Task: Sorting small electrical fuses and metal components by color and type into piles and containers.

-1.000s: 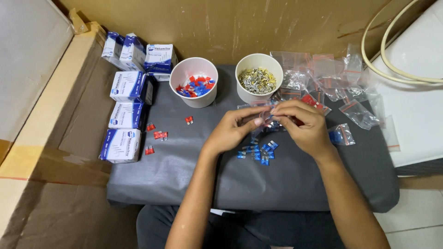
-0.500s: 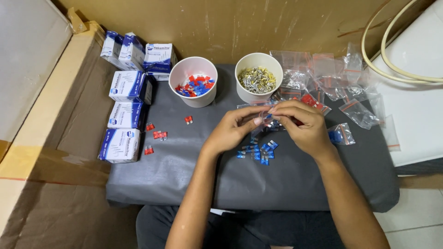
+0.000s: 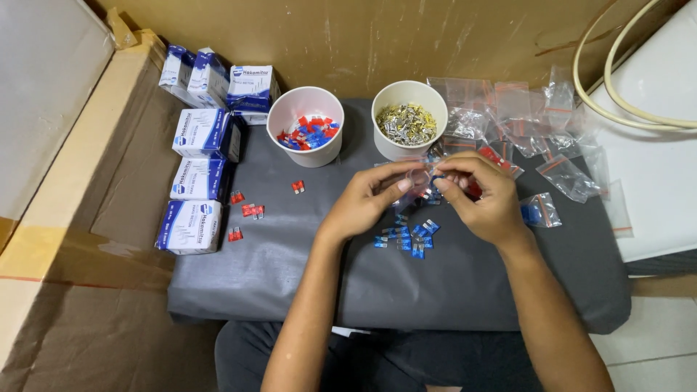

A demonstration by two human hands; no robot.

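Above the middle of a dark grey pad (image 3: 290, 268), my left hand (image 3: 363, 202) and my right hand (image 3: 483, 197) together pinch a small clear plastic bag (image 3: 420, 179). Blue bits seem to sit inside the bag. Just below my hands lies a small heap of blue plastic pieces (image 3: 405, 237). Several red pieces (image 3: 247, 211) are scattered to the left on the pad.
Two white cups stand at the back: one with red and blue pieces (image 3: 306, 128), one with metal parts (image 3: 408, 122). Several clear bags (image 3: 530, 123) lie at the right. Blue-and-white boxes (image 3: 196, 178) line the left edge beside cardboard (image 3: 72, 181). A white tube (image 3: 624, 109) curves at far right.
My right-hand fingers have shifted slightly at the bag's mouth; the bag stays between both hands. Nothing else has moved.
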